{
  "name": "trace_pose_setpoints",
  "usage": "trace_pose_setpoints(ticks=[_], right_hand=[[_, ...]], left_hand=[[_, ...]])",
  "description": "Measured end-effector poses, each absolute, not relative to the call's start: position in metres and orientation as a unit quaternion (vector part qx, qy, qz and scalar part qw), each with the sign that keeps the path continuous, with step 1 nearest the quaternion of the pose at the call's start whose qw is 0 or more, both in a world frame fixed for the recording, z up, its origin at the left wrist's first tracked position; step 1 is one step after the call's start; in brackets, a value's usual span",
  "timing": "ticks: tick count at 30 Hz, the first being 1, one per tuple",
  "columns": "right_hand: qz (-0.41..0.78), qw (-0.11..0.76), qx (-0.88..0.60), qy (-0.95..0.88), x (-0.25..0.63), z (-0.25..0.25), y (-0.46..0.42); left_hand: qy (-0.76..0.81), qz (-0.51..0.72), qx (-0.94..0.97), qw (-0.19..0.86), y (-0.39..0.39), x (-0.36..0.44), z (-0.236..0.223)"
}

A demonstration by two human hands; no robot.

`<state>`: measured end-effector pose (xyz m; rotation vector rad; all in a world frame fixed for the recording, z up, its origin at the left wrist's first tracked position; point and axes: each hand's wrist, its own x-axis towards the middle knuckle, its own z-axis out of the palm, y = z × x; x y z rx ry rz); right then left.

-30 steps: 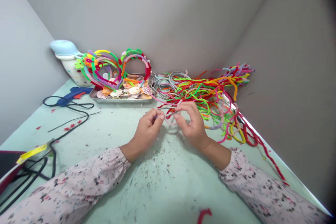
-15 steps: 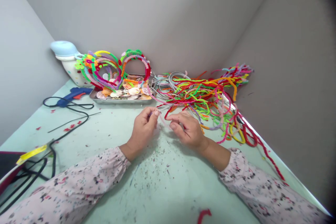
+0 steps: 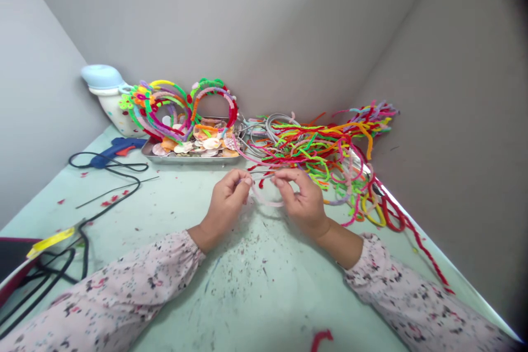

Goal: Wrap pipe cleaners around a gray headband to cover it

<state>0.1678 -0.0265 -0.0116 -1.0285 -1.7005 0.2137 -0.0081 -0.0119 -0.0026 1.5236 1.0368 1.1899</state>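
My left hand [image 3: 229, 199] is closed, thumb and forefinger pinching a pale pink pipe cleaner [image 3: 267, 202] and a thin grey metal band [image 3: 264, 172]. From there the pipe cleaner bows down in a loose arc to my right hand [image 3: 303, 202]. My right thumb and forefinger are pressed together near the far end of this arc; their exact grip on it is partly hidden. The grey band spans the gap above the arc and runs behind my right fingers. Both hands are above the table, a short way apart.
A metal tray [image 3: 190, 159] holds shells [image 3: 210, 143] and colourful fuzzy headbands [image 3: 214, 89]. Beside it lies a heap of pipe cleaners [image 3: 313, 143] with grey bands. A blue glue gun [image 3: 113, 151], its black cable [image 3: 134, 190] and a white cup [image 3: 111, 110] are left; scissors [image 3: 373, 212] lie right.
My right hand has risen slightly and its fingers have closed together. The pink pipe cleaner now curves wider between my hands, and the grey band shows more. My left hand has barely moved.
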Motion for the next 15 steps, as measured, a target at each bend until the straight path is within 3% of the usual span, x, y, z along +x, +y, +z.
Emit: trace_pose_setpoints(ticks=[3,11,15], right_hand=[[0.031,0.546,-0.426,-0.721,0.1669,-0.0066,-0.0238],[0.057,0.507,-0.406,-0.759,0.1673,-0.0094,-0.0201],[0.052,0.508,-0.409,-0.756,0.1673,-0.0092,-0.0197]], left_hand=[[0.411,0.461,0.628,0.473,-0.0141,-0.0074,-0.0006],[0.393,0.444,0.629,0.502,-0.0139,-0.0081,-0.0010],[0.394,0.440,0.657,0.468,-0.0126,-0.0084,-0.0028]])
